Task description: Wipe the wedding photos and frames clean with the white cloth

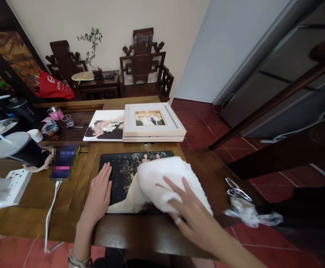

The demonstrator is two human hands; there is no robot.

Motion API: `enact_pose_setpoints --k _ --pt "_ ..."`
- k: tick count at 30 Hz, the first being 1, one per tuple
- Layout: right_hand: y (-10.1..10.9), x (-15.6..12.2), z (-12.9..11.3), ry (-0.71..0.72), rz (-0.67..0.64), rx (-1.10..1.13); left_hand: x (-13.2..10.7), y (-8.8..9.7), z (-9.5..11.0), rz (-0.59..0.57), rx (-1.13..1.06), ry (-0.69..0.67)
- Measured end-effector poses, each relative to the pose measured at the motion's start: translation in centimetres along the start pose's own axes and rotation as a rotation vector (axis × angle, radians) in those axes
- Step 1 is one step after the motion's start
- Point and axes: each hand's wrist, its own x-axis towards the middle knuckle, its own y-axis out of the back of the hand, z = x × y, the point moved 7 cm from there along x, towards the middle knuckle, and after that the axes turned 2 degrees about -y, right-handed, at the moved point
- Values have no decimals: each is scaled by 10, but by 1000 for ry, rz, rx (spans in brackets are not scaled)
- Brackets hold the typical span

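Note:
A dark photo print (123, 171) lies flat on the wooden table (67, 201) in front of me. My left hand (98, 193) rests flat on its left edge, fingers stretched out. My right hand (186, 208) presses a white cloth (168, 182) onto the right part of the print, fingers spread over the cloth. The cloth hides the print's right side.
Beyond the print stand a framed photo (152, 121) on a stacked frame and an unframed photo (103, 126). A white power strip (8, 186) with cable sits at left, near cups and a pink mug (54, 112). Scissors (235, 190) and crumpled plastic (246, 212) lie at right. Carved chairs stand behind.

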Motion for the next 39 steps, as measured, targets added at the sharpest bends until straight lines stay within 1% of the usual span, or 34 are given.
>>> enact_pose_setpoints --k 4,6,8,9,11,14,16,18,19,21,23,25,31,33,35,36,37,39 --pt "8 54 43 -77 5 8 0 1 -1 -1 1 4" --pt "11 75 56 -98 -19 26 0 1 -1 1 -5 8" --pt "12 84 61 -101 -36 44 0 1 -1 8 -14 9" --pt "12 83 61 -102 -37 45 0 2 -1 13 -19 9" --pt "11 71 54 -106 -18 35 0 2 -1 24 -28 6" --pt "8 32 27 -84 2 38 0 3 0 38 -39 6" --pt "4 3 0 -41 -56 69 0 3 0 41 -43 7" --pt "4 -20 -24 -1 -110 92 1 3 0 40 -46 7" --pt "5 -27 -33 10 -132 97 1 3 0 39 -47 8" --pt "6 -33 -42 14 -162 106 1 4 0 34 -50 10" --pt "6 -27 -39 17 -181 122 1 5 0 32 -49 5" --pt "6 -11 -27 13 -176 137 1 5 1 31 -44 -6" --pt "12 65 26 0 -126 153 0 6 1 24 -41 -6" --pt "16 83 39 -22 -96 141 0 6 1 26 -43 -5" --pt "17 89 44 -54 -80 133 0 6 1 28 -45 0" --pt "15 87 43 -66 -83 127 0 5 1 27 -47 2" --pt "13 81 40 -73 -86 118 1 5 1 26 -50 3" --pt "8 60 27 -64 -79 101 1 5 2 23 -57 7"
